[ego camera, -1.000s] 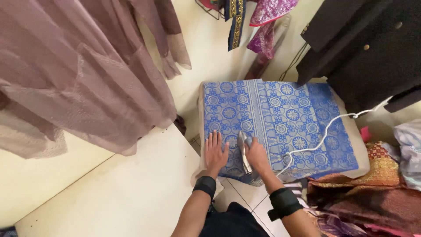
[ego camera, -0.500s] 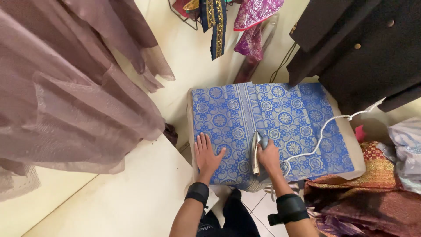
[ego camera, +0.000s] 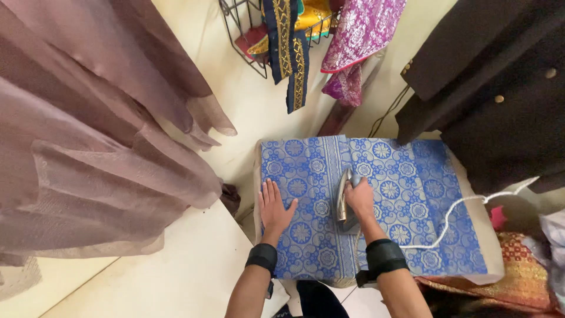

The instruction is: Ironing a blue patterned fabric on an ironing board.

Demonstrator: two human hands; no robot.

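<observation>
Firmly, right hand [ego camera: 360, 199] grips iron [ego camera: 344, 200] (left hand [ego camera: 275, 207] flat on cloth [ego camera: 406, 194]).

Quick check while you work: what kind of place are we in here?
Probably a tailor's or garment shop's pressing corner. The right hand holds an iron on a blue patterned cloth on a padded board, the left hand flat beside it. Mauve dresses and a dark jacket hang around.

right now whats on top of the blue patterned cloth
The left hand lies flat on the blue patterned cloth; the right hand grips an iron standing on it. A white cord crosses it. The iron's soleplate is hidden.
</observation>
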